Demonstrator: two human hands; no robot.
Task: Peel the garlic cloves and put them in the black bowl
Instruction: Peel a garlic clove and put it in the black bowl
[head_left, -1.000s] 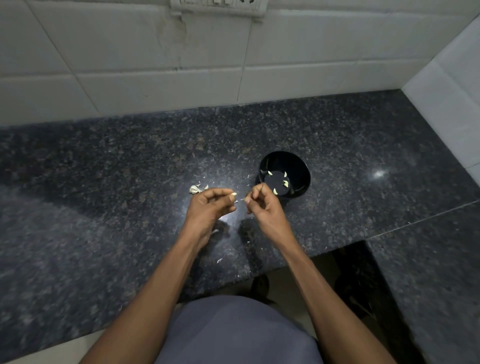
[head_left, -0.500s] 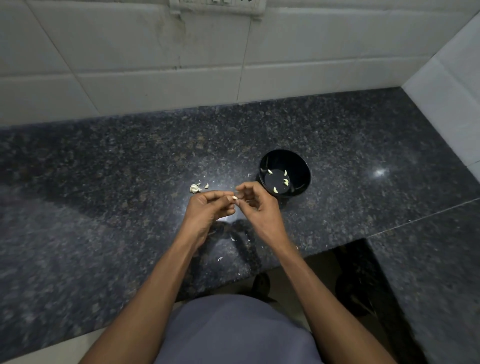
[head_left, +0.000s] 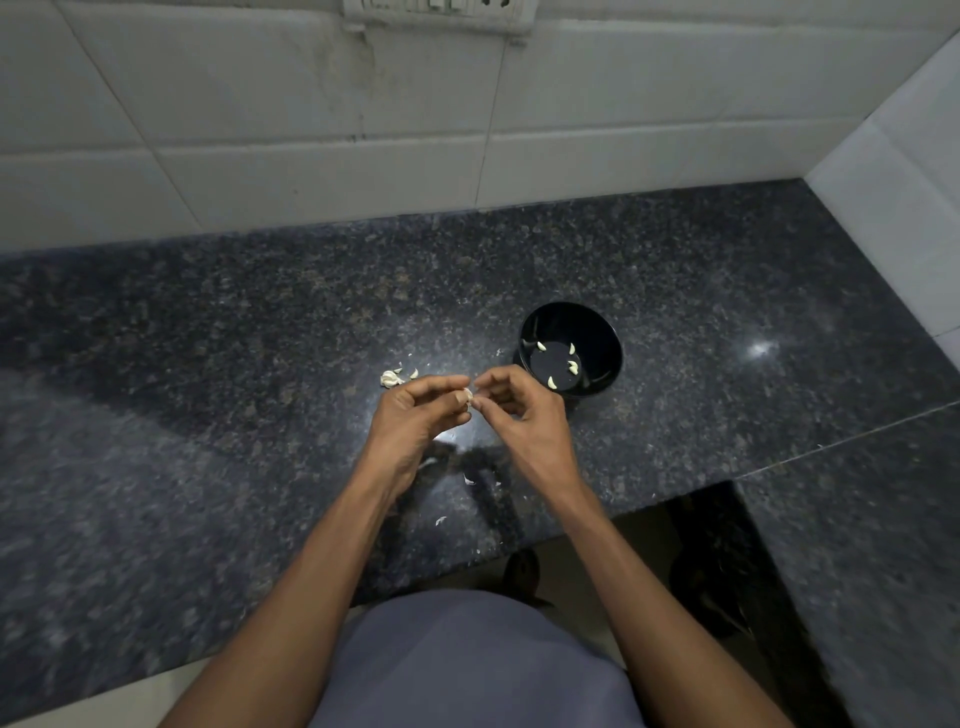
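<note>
Garlic clove (head_left: 468, 397): I see it mid-frame, pinched between both hands over the table.
Left hand (head_left: 415, 421): fingers curled, gripping the clove.
Right hand (head_left: 524, 415): fingertips pinching its other side.
Black bowl (head_left: 602, 332): just right of the hands, peeled cloves (head_left: 566, 364) inside.
Table (head_left: 208, 364): open left; near edge below the wrists.

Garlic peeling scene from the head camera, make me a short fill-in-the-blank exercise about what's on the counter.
1. The peeled pale garlic cloves lie inside the round ____ bowl.
2. The small pale garlic clove being peeled is pinched between ____ hands, the left hand and the right hand.
3. The little heap of unpeeled garlic sits on the speckled dark granite counter, to the ____ of the bowl.

Missing words: black; both; left
</note>
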